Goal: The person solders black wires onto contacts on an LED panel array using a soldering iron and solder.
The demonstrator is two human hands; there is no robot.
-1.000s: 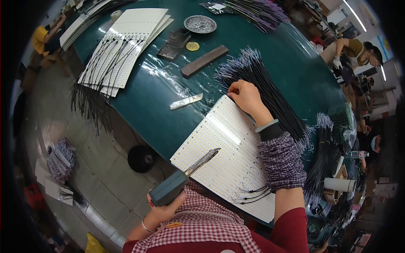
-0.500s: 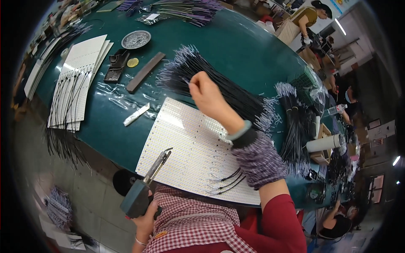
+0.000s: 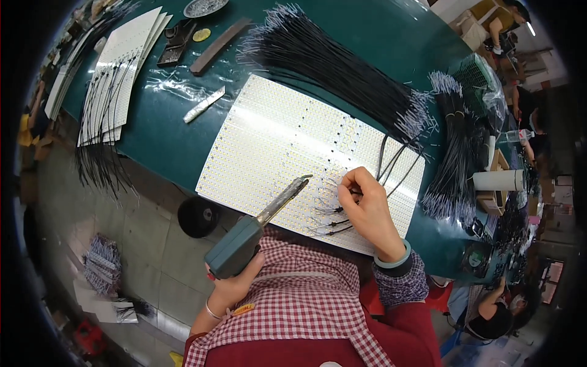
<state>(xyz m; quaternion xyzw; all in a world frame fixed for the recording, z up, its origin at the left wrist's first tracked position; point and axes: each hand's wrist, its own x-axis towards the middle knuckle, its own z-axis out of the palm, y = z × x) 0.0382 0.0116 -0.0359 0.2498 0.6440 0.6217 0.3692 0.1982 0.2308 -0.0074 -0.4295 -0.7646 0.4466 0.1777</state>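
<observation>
My left hand (image 3: 238,284) grips the handle of a dark green soldering gun (image 3: 235,244). Its metal tip hangs over the white LED board (image 3: 257,140), close to my right fingers. My right hand (image 3: 370,211) is closed in a pinch over the board, holding black wires (image 3: 391,162) whose far ends reach past the board's upper right edge. The pinched ends are mostly hidden by my fingers. Below them, short black cables (image 3: 339,231) with thin stripped ends lie across the lower part of the board. A thick bundle of black wires (image 3: 336,67) rests just beyond the board.
White boards with wires (image 3: 116,79) lie stacked at left. A dark bar (image 3: 220,46), a yellow disc (image 3: 201,35), a silvery strip (image 3: 205,105) and a metal dish (image 3: 205,7) sit on the green table (image 3: 165,134). At right are another wire bundle (image 3: 452,147) and a white cylinder (image 3: 498,180).
My right hand has come from the wire bundle back over the board with black wires. My left hand has raised the soldering gun rightward, toward my right fingers. The view has shifted.
</observation>
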